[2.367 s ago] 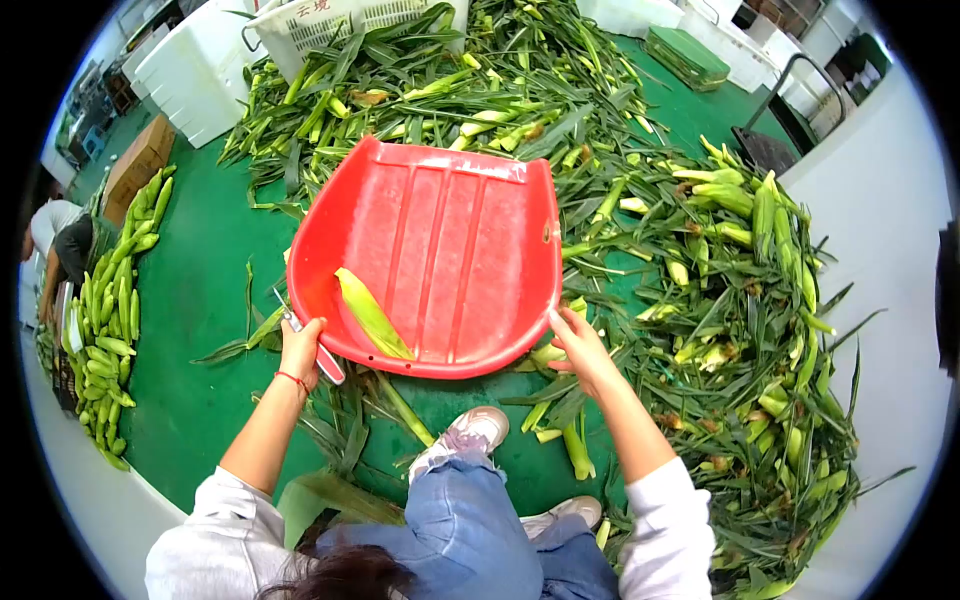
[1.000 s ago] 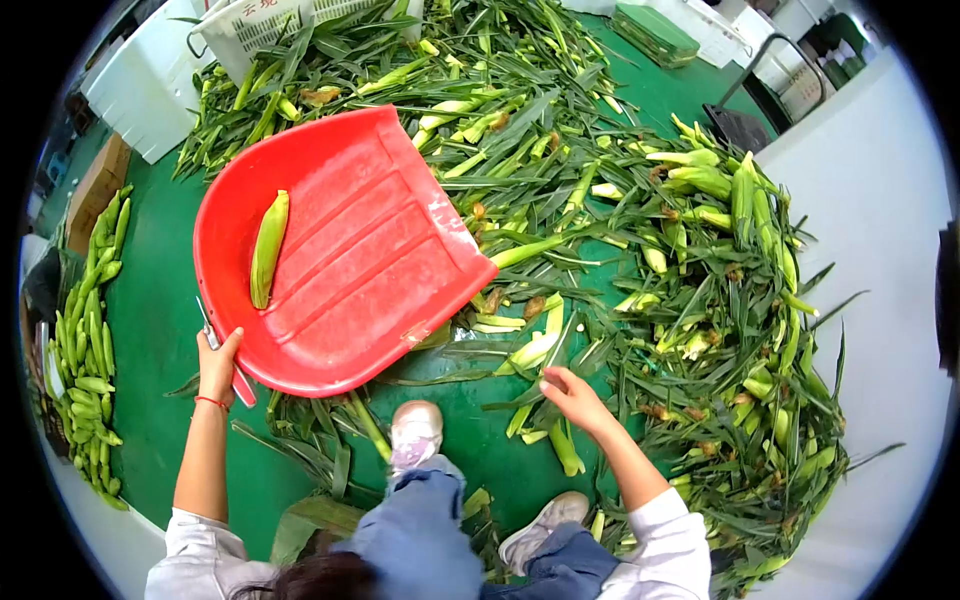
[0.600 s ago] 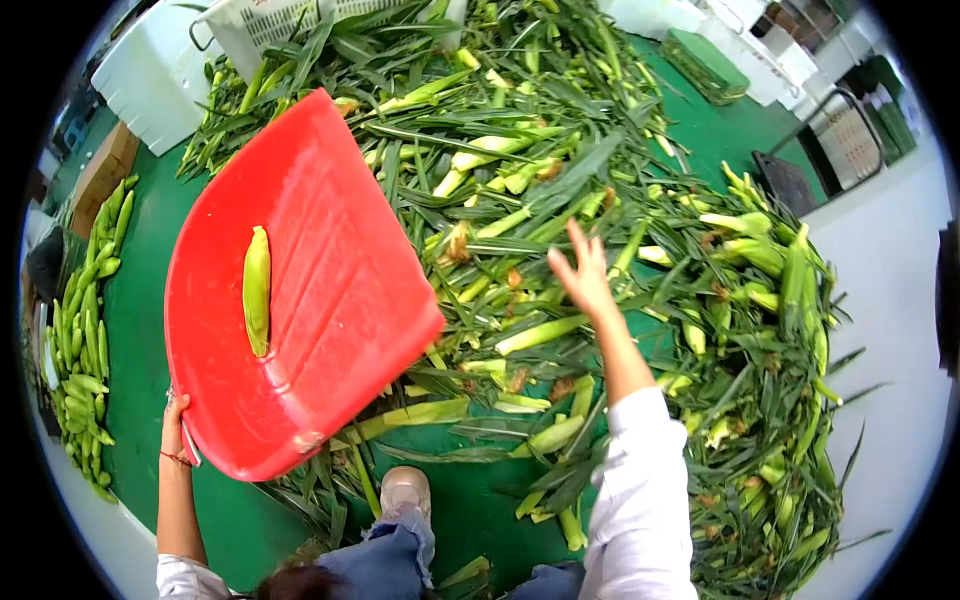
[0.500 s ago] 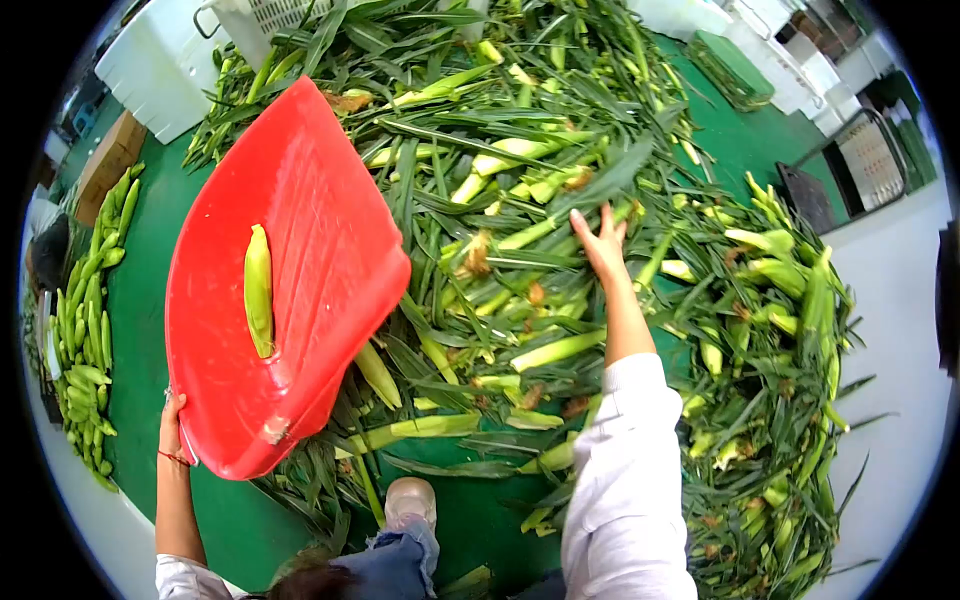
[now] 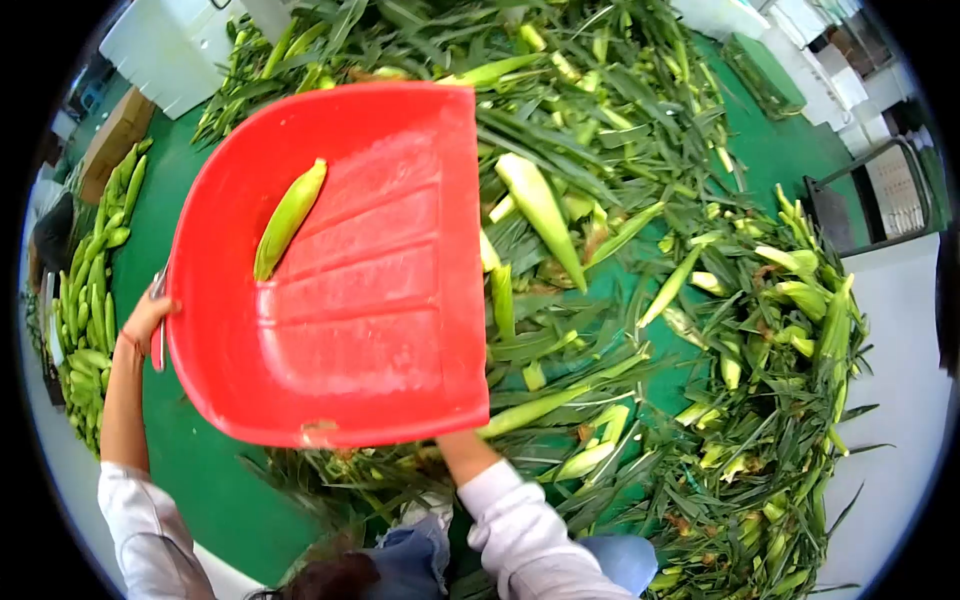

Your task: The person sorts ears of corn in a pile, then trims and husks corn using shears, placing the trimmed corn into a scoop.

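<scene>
the left hand (image 5: 150,314) pinches the left rim of the red scoop (image 5: 365,270), beside a red-handled tool (image 5: 158,345); one corn ear (image 5: 290,220) lies inside. the scoop hides the right hand beyond its wrist (image 5: 464,452); i cannot tell its grip. leaves (image 5: 690,510) heap far and right.

No legible txt, labels or nos. visible.

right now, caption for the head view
Red scoop holding one corn ear, left hand at its rim, beside heaped green leaves
</scene>
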`<state>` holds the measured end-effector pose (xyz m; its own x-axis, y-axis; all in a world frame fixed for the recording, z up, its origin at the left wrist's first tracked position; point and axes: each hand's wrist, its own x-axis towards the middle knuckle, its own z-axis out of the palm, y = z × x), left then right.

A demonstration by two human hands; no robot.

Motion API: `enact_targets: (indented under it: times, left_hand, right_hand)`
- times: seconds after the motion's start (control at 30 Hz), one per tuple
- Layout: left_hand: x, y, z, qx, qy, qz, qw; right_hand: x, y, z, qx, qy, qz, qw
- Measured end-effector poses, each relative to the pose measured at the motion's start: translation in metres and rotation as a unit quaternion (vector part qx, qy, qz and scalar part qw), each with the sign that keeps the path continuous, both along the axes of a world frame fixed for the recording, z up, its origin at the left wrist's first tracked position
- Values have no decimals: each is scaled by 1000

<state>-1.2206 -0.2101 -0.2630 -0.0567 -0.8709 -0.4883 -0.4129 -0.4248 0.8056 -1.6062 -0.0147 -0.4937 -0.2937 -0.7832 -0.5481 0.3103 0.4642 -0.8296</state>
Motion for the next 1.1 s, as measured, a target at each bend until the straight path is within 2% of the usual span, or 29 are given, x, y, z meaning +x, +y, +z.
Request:
enact_targets:
  times: [0.03,0.07,0.17,0.3,0.4,0.47,0.5,0.53,0.6,0.7,0.73,0.77,0.8,0.83,0.87,0.93,1.0,1.1]
  left_hand:
    - [10,-10,-4,19,-21,10,1000]
    - [-23,-2,12,21,9,29,999]
    - [-18,7,6,13,22,28,999]
    - [-18,48,14,-6,55,23,998]
    - [-10,85,21,9,65,3,998]
    - [-12,111,31,45,52,-13,998]
    - [-6,120,24,36,62,-15,997]
    - [-8,132,21,52,79,-10,995]
    - [-21,157,18,60,70,-13,996]
    - [-26,189,3,-7,79,3,997]
    - [-21,196,0,-11,79,-1,997]
    - [-16,202,0,-5,90,-5,996]
    - [-7,210,2,-9,93,4,996]
    - [5,218,2,-13,96,15,995]
    - [14,227,3,-17,100,26,994]
    - [31,253,21,19,108,42,993]
    - [88,267,-9,67,25,54,996]
    - [59,286,-11,15,47,118,992]
  right_hand:
    - [2,-5,1,8,-16,7,1000]
    - [0,-10,2,18,-28,16,999]
    - [-19,-18,1,58,-56,69,994]
    - [-68,7,19,114,-65,214,968]
    - [-133,67,85,118,-1,325,938]
    - [-163,118,157,99,81,343,931]
    - [-176,140,174,105,105,340,929]
    - [-183,162,187,113,127,337,926]
    - [-171,197,201,153,44,226,961]
    - [-96,226,178,130,-6,120,984]
    - [-64,232,178,102,-17,37,994]
    - [-41,237,151,21,-39,-97,994]
    - [-27,237,137,-26,-56,-184,981]
    - [-9,239,143,-29,-26,-213,976]
    - [4,244,126,-59,5,-207,977]
    - [14,251,121,-45,-7,-114,992]
    - [21,238,117,-59,-39,-89,993]
    - [1,204,103,-80,67,-102,989]
